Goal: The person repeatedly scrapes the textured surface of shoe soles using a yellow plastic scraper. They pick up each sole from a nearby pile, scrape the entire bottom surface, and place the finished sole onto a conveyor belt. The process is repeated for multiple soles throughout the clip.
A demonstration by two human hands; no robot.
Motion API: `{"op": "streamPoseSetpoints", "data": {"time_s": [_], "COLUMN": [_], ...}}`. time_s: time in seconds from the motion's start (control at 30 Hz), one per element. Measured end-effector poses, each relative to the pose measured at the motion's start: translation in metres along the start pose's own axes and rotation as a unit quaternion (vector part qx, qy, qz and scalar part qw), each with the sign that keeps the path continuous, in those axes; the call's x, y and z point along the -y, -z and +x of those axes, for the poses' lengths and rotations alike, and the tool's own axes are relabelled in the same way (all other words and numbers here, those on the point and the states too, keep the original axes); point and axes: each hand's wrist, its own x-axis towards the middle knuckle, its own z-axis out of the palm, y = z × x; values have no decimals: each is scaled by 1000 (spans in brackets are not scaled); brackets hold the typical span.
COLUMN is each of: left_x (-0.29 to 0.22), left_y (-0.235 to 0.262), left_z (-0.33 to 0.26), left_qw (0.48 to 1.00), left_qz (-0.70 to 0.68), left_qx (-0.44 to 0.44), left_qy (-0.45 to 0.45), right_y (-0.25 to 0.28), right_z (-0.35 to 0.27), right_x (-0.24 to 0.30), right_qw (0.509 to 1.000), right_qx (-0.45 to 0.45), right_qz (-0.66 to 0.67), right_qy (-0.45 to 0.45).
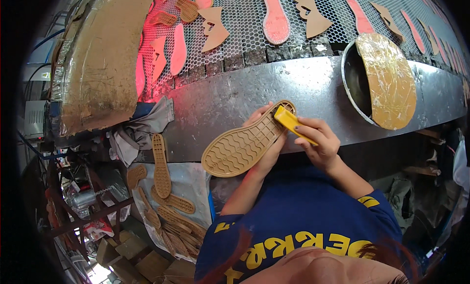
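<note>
My left hand [269, 156] is wrapped round a tan shoe sole [240, 144] from beneath, fingers showing past its far edge. The sole is tilted above the metal ledge, its wavy and gridded face upward, toe end at lower left. In my right hand [321, 141] is a flat yellow tool [290, 121], pinched between thumb and fingers. Its far end rests on or just over the sole's heel, at the raised rim. Whether that end carries bristles or an edge cannot be seen.
A wire-mesh conveyor [240, 24] carries pink insoles [275, 19] and tan cut pieces [214, 29], partly red-lit. On the metal ledge [220, 83] stands a round pan [350, 78], half covered by a taped board [387, 81]. More soles [161, 166] lie piled at lower left, beside a grey cloth [142, 132].
</note>
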Motion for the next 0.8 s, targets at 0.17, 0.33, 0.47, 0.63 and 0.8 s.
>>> {"op": "streamPoseSetpoints", "data": {"time_s": [0.17, 0.33, 0.47, 0.63, 0.8], "left_x": [18, 15, 14, 8, 5], "left_y": [-4, -9, -5, -5, -6], "left_z": [-6, -6, -6, -5, -8], "left_qw": [991, 991, 997, 998, 996], "left_qz": [-35, -29, -26, 49, 67], "left_qx": [-39, -54, -45, -39, -28], "left_qy": [-122, -119, -61, -33, -52], "right_y": [-8, -7, -3, 0, 2], "right_z": [1, -1, 4, -2, -4], "right_x": [18, 17, -2, -23, -22], "right_qw": [997, 986, 997, 1000, 999], "right_qx": [37, 84, 37, 4, -5], "right_qz": [23, 91, 40, 2, -32], "right_qy": [71, 112, 62, 9, 22]}}
